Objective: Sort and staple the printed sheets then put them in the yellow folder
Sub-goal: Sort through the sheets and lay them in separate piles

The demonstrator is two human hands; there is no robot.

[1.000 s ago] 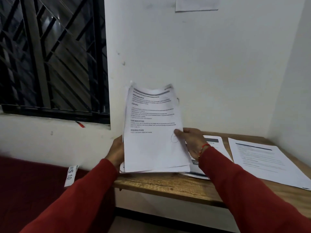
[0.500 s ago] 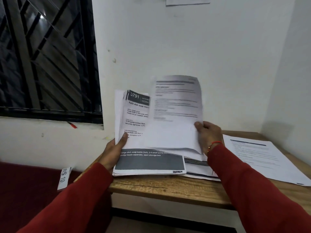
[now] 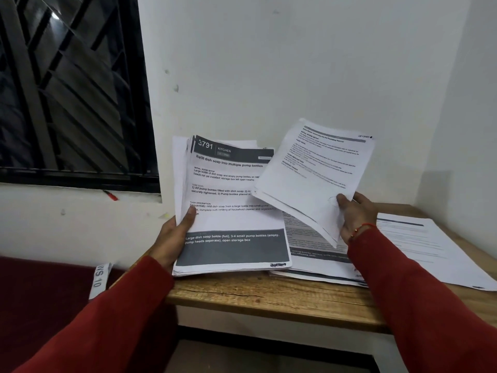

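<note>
Printed sheets are mid-sort: the left hand (image 3: 176,235) grips the main stack (image 3: 228,211) stood on its lower edge on the wooden table (image 3: 269,297), thumb across the "3791" page, while the right hand (image 3: 355,214) pinches a thin set of sheets (image 3: 314,170) lifted off to the right. Two sorted piles, a middle pile (image 3: 314,254) and a right pile (image 3: 419,249), lie flat on the table. Stapling and filing appear to remain; no stapler or yellow folder is in view.
</note>
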